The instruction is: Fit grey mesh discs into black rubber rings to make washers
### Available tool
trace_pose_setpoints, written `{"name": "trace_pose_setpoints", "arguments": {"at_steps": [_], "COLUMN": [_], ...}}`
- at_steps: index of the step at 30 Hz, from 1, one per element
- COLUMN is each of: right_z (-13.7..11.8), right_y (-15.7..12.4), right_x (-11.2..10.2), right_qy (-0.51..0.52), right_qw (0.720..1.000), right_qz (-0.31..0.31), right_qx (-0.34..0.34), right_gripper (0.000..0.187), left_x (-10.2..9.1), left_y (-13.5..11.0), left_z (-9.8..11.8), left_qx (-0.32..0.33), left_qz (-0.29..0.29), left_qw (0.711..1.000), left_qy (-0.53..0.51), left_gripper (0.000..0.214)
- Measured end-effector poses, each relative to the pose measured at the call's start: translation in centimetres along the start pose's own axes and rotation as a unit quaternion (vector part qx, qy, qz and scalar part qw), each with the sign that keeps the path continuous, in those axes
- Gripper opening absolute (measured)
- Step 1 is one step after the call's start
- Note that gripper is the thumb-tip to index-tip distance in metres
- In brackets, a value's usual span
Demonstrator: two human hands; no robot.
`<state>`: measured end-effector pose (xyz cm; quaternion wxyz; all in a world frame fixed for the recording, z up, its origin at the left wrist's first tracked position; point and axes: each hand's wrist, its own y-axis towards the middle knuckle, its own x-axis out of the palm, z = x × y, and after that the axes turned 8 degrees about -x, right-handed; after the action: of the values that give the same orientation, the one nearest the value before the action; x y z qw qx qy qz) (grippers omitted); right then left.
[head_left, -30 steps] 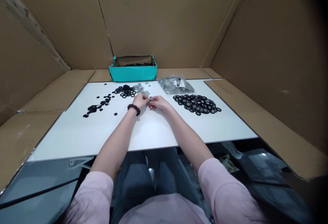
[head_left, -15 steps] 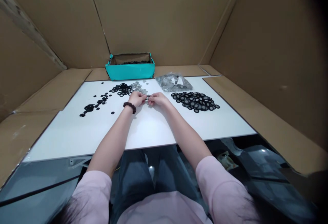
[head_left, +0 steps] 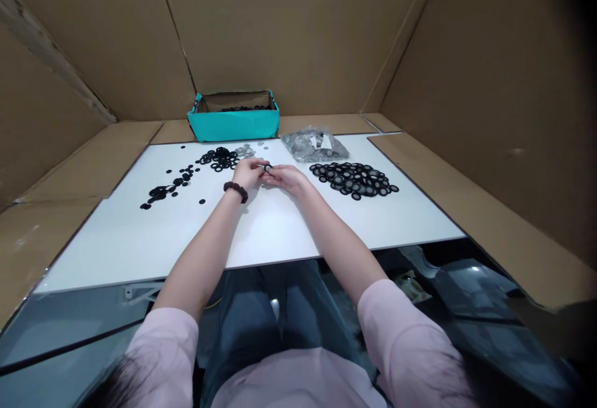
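Between my hands, just above the white table, is a small round black-rimmed disc with a grey centre. My left hand, a dark scrunchie on its wrist, pinches the disc from the left. The fingers of my right hand are closed on its right side, the palm turned partly up. Beyond my left hand lie a heap of black rings and some grey discs, partly hidden. To the right of my right hand spreads a pile of black-rimmed grey discs.
Small black discs are scattered on the left of the white table. A clear bag of grey discs lies at the back, beside a teal box with dark pieces inside. Cardboard walls surround the table.
The disc has tilted so its grey face shows more. My right hand has rolled slightly palm-up, and both hands have come closer together. The whole view has shifted a little.
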<state>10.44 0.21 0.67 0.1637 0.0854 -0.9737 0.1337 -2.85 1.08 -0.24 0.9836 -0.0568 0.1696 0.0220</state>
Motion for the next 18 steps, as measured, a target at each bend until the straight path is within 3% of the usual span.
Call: {"name": "trace_pose_setpoints", "arguments": {"at_steps": [8,11,18], "right_z": [0.00,-0.04,0.47], "right_y": [-0.37,-0.43,0.18], "right_x": [0.06,-0.08,-0.28], "right_qy": [-0.031,-0.061,-0.128], "right_qw": [0.999,0.997,0.991], "right_qz": [-0.024,-0.046,-0.034], "right_qx": [0.018,0.025,-0.009], "right_gripper": [0.025,0.024,0.024], "left_x": [-0.33,-0.54,-0.78], "left_y": [0.02,0.05,-0.38], "left_z": [0.04,-0.09,0.39], "left_qx": [0.004,-0.014,-0.030], "left_qz": [-0.028,-0.040,-0.052], "left_qw": [0.998,0.997,0.997], "left_qy": [0.065,0.065,0.040], "left_gripper": [0.033,0.031,0.024]}}
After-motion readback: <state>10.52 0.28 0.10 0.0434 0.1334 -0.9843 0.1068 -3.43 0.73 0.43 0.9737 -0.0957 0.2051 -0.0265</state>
